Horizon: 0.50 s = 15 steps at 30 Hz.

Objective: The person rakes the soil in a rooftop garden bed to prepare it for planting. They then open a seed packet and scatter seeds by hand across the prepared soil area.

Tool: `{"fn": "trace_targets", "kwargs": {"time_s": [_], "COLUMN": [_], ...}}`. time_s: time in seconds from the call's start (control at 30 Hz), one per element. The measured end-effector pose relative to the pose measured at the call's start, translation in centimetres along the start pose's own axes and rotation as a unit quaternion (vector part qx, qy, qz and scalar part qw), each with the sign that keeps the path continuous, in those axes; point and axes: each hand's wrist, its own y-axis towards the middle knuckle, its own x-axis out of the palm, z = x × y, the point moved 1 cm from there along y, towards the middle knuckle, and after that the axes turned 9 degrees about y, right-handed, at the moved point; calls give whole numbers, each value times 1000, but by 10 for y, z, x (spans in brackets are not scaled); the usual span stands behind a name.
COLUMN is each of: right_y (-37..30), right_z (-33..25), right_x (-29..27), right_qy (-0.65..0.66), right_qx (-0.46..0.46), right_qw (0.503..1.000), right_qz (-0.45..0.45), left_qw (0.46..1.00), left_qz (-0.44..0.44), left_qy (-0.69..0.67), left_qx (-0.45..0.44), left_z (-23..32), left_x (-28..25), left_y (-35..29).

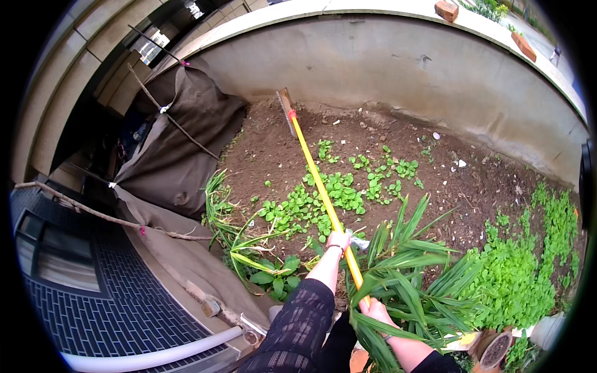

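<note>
A: Start close. What's the right hand (377, 312) got?
B: It's wrapped round the low end of a yellow rake (321, 186), w/ long leaves (404, 273) right by it (they poke over the arm a bit).
A: And the left hand (339, 240)?
B: Same pole, just farther up. It's got its fingers curled round it too. There's a black sleeve (295, 323) on that arm.
A: What's off to the sides?
B: On the R, a thick green patch (510, 286). On the L, floppy grass (217, 205), some of it yellow.
A: OK, farther out?
B: Small round-leaf plants (286, 208) in brown dirt (267, 155). They're on both sides of the pole, b/c it runs right over them.
A: And L of the dirt?
B: A big dark cloth (180, 155), w/ thin sticks (193, 138) on it.
A: Where's the rake's head (285, 105)?
B: Way out at the far end, near the wall (373, 68). It's got a row of teeth. Can't tell if they touch the dirt or hang just over it.
A: And at the very back?
B: Two bricks (446, 10) on top of the grey wall, well apart from the rake.
</note>
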Motion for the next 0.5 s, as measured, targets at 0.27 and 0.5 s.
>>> {"fn": "trace_targets", "kwargs": {"time_s": [0.27,0.5], "right_y": [-43,6], "right_z": [74,46], "right_x": [16,34], "right_qy": [177,240], "right_qx": [-56,79], "right_qw": [978,955], "right_qz": [-96,-158], "left_qw": [994,987], "left_qz": [19,22], "left_qy": [106,132], "left_qx": [-33,-93], "left_z": [-15,-25], "left_x": [1,-6], "left_y": [-91,-20]}}
